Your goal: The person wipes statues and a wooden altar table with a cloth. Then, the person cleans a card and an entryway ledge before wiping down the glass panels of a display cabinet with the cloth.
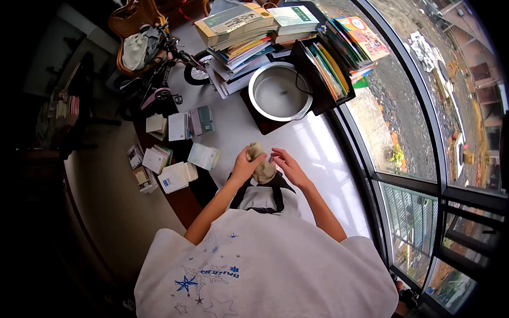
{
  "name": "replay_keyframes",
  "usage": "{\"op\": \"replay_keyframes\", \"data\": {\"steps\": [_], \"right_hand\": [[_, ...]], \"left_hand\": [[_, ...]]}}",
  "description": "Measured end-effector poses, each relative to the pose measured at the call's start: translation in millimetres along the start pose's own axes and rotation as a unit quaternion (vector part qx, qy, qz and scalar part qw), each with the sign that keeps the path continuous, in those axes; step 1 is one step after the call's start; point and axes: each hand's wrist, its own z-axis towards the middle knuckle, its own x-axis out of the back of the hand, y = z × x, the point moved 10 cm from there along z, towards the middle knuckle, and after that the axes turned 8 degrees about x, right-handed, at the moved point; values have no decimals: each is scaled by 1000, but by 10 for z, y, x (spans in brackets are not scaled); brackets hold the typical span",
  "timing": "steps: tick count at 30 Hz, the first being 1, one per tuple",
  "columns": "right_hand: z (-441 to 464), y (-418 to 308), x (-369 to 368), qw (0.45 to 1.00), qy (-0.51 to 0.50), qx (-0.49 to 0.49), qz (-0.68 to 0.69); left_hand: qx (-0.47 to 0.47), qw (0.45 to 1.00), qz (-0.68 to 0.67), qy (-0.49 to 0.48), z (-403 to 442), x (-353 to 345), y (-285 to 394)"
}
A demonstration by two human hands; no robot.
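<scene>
My left hand is closed around a crumpled greyish-beige cloth, held in front of my waist. Part of the cloth bulges out above the fingers and part hangs below them. Just right of it is my right hand, its fingers apart and slightly bent, with nothing seen in it. Whether its fingertips touch the cloth I cannot tell. Below the cloth, a white and black bag or garment with dark straps lies against my front.
A metal basin stands ahead on a dark board. Behind it are stacked books and a black box of books. More books lie on a dark ledge at left, near a small bicycle. Windows run along the right.
</scene>
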Motion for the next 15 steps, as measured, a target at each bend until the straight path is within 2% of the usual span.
{"op": "replay_keyframes", "data": {"steps": [1, 2, 3, 5, 7, 8, 9, 11, 13, 15], "right_hand": [[98, -87, -130, 995, -79, 33, -42], [136, -76, -312, 990, -141, -2, -28], [194, -82, -460, 979, -177, 24, -93], [309, 132, -751, 971, -232, 32, -57], [346, 405, -990, 960, -276, -46, 10], [329, 625, -1091, 953, -282, -98, 54], [291, 783, -1178, 943, -281, -149, 96], [121, 1008, -1324, 922, -330, -189, 76], [-96, 1169, -1414, 909, -361, -203, 55], [-432, 1066, -1596, 873, -419, -228, 106]], "left_hand": [[32, 999, -38, 16, -68, 55, -70], [63, 995, -77, 31, -177, 113, -174], [88, 989, -112, 43, -263, 182, -260], [44, 986, -113, 110, -549, 307, -395], [53, 977, -77, 194, -958, 507, -581], [76, 960, -136, 231, -1185, 623, -827], [124, 919, -264, 263, -1466, 659, -930], [139, 872, -347, 316, -1912, 699, -1201], [93, 843, -406, 340, -2211, 643, -1358], [57, 819, -457, 342, -2514, 522, -1448]]}}
